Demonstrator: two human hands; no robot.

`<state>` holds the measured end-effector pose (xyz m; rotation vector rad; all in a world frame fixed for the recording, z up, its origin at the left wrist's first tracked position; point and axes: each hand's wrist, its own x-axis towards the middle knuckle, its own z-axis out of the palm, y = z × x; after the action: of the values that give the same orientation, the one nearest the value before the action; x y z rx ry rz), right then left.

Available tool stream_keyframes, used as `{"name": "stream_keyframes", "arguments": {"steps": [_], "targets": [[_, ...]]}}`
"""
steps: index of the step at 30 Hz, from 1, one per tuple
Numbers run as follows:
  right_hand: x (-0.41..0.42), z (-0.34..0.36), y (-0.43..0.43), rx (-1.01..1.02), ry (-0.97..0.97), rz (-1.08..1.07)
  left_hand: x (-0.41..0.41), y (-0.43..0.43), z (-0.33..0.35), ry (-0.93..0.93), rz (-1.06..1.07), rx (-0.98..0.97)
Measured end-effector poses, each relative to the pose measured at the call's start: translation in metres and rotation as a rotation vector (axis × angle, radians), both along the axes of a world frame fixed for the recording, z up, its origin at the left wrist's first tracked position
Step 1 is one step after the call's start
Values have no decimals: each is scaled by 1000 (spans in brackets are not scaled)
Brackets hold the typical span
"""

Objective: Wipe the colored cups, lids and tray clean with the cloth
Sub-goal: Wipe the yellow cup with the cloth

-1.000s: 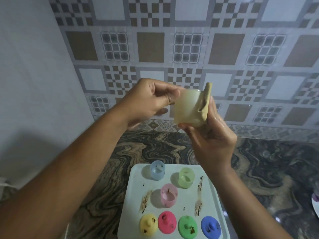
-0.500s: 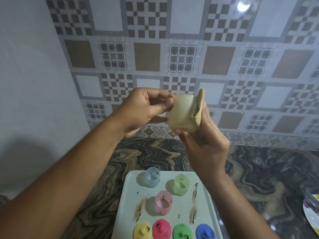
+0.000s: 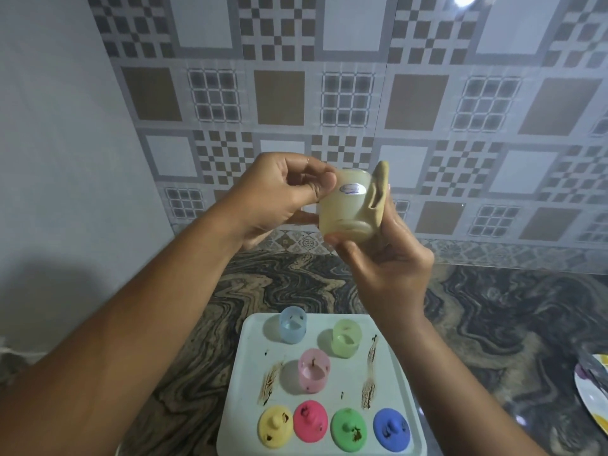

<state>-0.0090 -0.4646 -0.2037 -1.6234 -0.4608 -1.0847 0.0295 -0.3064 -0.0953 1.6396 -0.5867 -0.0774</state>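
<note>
Mid-frame: L hand [image 3: 279,199] pinches yellow cup [image 3: 342,213] at its left end; R hand [image 3: 388,268] curls round cloth [image 3: 378,199], pressing it on cup's right end. Step, as judged: wiping cup 1. Next: turn cup, then stained tray [image 3: 250,343], lower centre.

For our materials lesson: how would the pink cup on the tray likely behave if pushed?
The pink cup looks like thin translucent plastic, so probably light and stiff. Standing upright on the smooth tray, it would likely slide, perhaps tip if pushed high.

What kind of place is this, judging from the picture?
Probably a home kitchen: a patterned tiled wall rises behind a swirled stone-look counter. A white tray rests on the counter, and a plate shows at the right edge.
</note>
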Motion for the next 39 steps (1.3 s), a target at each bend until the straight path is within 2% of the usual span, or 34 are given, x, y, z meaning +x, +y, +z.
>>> {"name": "stream_keyframes", "arguments": {"steps": [2,4,11,21,27,33,39], "targets": [[-1,3,1,-159,-54,-184,-2,-1,4,-121,32,76],[-3,5,0,-224,-111,-244,-5,0,8,-204,48,147],[-8,10,0,-27,-41,12,0,5,6,-20,26,58],[-11,18,-2,-106,-172,-122,2,4,3,53,-34,-38],[-17,20,-4,-2,-174,-62,5,9,4,117,-60,-63],[-13,19,1,-74,-178,-66,5,8,4,83,-57,-29],[-15,18,0,69,-105,97,8,11,2,95,-30,-24]]}}
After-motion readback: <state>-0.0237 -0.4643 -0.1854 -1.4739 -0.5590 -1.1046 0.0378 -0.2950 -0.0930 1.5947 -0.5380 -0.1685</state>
